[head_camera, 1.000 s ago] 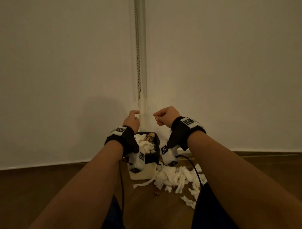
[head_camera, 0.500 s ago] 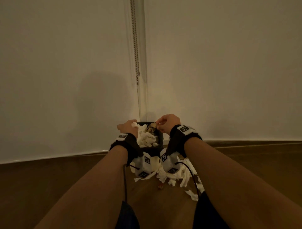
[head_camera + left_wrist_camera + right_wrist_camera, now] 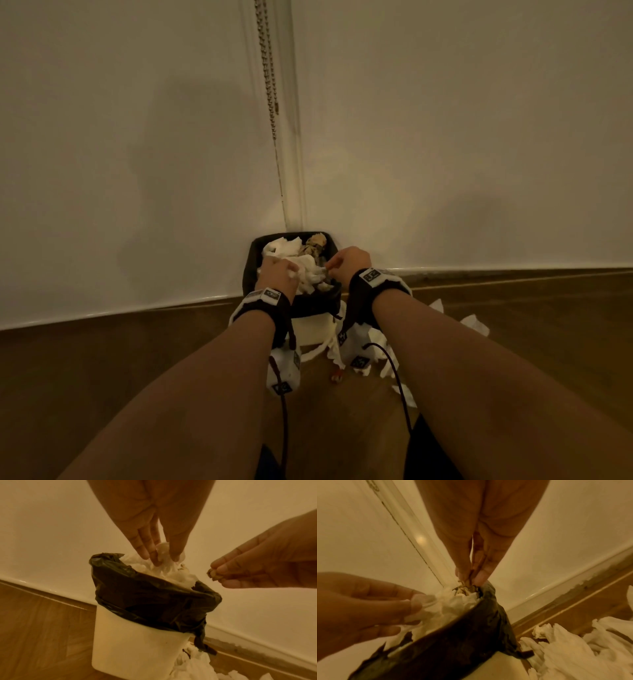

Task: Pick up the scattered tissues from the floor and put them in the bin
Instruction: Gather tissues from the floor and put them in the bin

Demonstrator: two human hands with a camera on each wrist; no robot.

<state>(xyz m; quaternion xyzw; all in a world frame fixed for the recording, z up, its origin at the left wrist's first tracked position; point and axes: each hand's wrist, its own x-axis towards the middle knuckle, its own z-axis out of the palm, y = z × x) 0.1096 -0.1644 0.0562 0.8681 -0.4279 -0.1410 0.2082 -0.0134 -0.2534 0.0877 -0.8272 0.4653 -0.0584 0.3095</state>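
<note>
A white bin (image 3: 313, 330) with a black liner (image 3: 251, 274) stands against the wall, heaped with white tissues (image 3: 284, 248). My left hand (image 3: 277, 270) is over its mouth and pinches a white tissue (image 3: 163, 557) that touches the heap. My right hand (image 3: 349, 263) pinches a brown crumpled scrap (image 3: 214, 574) at the bin's right rim, and in the right wrist view the scrap (image 3: 465, 586) touches the heap. Several scattered tissues (image 3: 376, 342) lie on the floor right of the bin (image 3: 573, 649).
The bin sits against a pale wall where a bead chain (image 3: 270, 85) hangs down. Wooden floor (image 3: 137, 359) spreads left and right. A small orange bit (image 3: 337, 375) lies in front of the bin. Cables run from both wrist cameras.
Both hands came down from above the bin to its mouth. The left now pinches a tissue on the heap, and the right brought the brown scrap to the rim.
</note>
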